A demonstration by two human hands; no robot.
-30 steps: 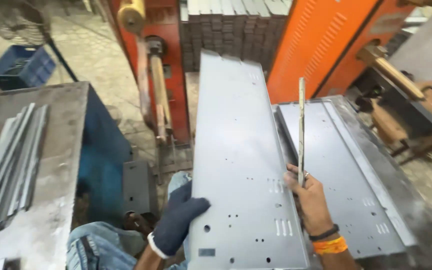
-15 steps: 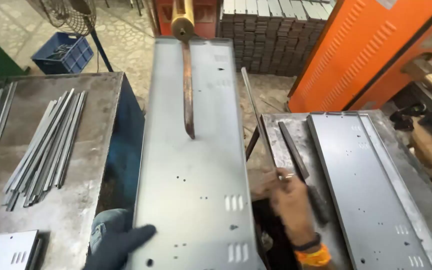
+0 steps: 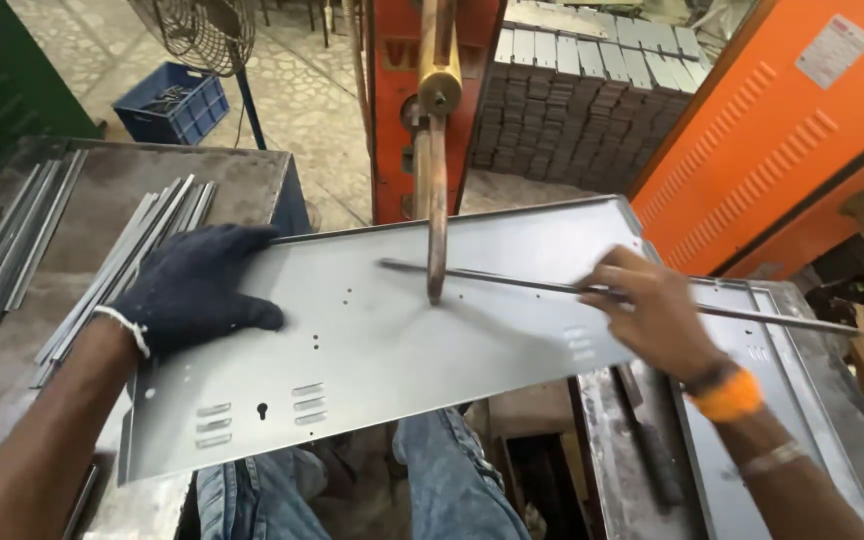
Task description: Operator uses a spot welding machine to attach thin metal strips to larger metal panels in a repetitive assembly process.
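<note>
While the gloved left hand (image 3: 197, 290) presses flat on the panel (image 3: 372, 340), right hand (image 3: 652, 310) pinches a rod (image 3: 512, 283) across it, under the electrode (image 3: 437, 230); no weld shows yet.

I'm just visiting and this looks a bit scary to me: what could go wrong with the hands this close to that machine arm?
The bare right hand pinches a thin metal strip near the copper arm whose tip meets the sheet; it may get pinched or burnt. The sheet hangs over the person's knees, steadied by the gloved left hand, so it might tip or slide. Its edges could cut the bare hand.
</note>
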